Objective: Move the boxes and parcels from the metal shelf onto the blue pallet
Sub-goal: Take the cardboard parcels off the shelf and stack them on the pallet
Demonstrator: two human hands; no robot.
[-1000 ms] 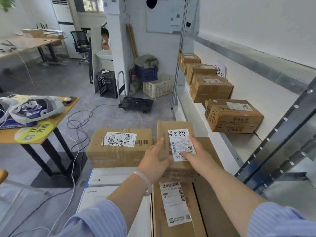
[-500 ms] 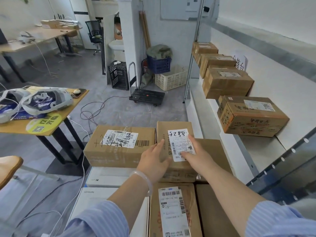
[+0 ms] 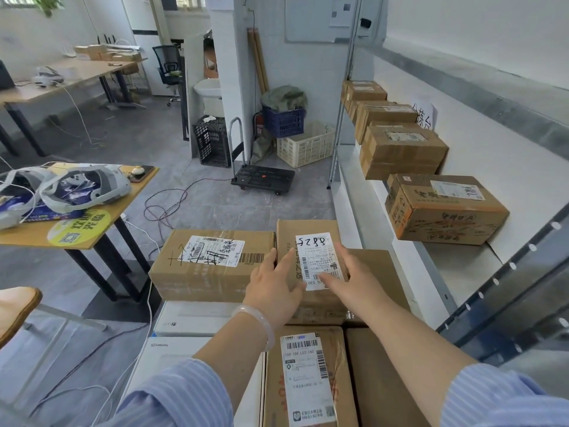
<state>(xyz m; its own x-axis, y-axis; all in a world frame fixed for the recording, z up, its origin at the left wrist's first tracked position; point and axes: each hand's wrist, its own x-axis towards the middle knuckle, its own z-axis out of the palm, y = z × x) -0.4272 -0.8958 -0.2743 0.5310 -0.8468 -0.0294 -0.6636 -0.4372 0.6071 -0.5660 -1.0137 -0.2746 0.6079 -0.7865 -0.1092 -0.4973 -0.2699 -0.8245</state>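
A small brown box (image 3: 308, 229) with a white label marked 5288 lies on top of the stacked boxes in front of me. My left hand (image 3: 274, 288) rests at its left edge and my right hand (image 3: 354, 282) lies on the label, both with fingers spread. A larger labelled box (image 3: 212, 263) sits to its left, a long labelled box (image 3: 308, 380) lies nearer me, and white flat boxes (image 3: 197, 317) lie underneath. Several brown boxes remain on the metal shelf (image 3: 455, 266) at right, the nearest box (image 3: 443, 211) beside the stack. The stack hides the pallet.
A wooden table (image 3: 77, 235) with headsets (image 3: 83, 186) stands at left, with cables trailing over the floor beside it. A black folding trolley (image 3: 261, 178), a cream crate (image 3: 304, 146) and a black crate (image 3: 212, 143) sit ahead. The dark shelf upright (image 3: 508, 288) slants across at right.
The small labelled box stays put on the stack. My fingers have loosened and spread on it, and my view has tilted up a little toward the shelf.
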